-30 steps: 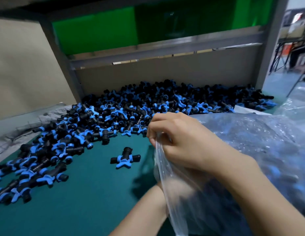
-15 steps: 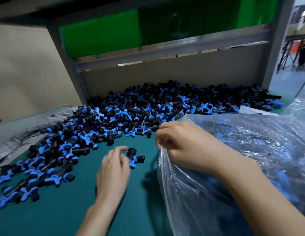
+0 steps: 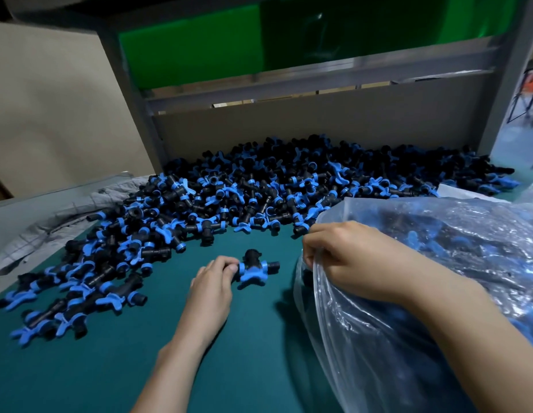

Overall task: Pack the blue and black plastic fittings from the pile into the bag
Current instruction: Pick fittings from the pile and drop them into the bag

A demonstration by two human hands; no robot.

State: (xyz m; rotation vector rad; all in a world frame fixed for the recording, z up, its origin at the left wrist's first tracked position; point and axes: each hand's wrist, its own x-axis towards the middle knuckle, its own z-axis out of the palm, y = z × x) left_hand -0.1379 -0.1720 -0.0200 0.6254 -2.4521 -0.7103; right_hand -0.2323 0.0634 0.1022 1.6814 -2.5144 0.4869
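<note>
Left hand (image 3: pixel 213 281) had its fingertips closing on the stray fitting (image 3: pixel 255 268), lying on the mat at 6 o'clock from the pile (image 3: pixel 259 201). Right hand (image 3: pixel 345 257) pinched the bag (image 3: pixel 423 293) rim at 3 o'clock. Fittings looked light, stiff plastic; I'd grab the black barrel.

The left hand (image 3: pixel 213 289) reaches forward, palm down, fingers curled, its fingertips (image 3: pixel 229 266) touching one end of a lone fitting (image 3: pixel 255 268). The right hand (image 3: pixel 345 257) is closed in a fist, pinching the rim of the bag (image 3: pixel 378 338). Both forearms are bare.
</note>
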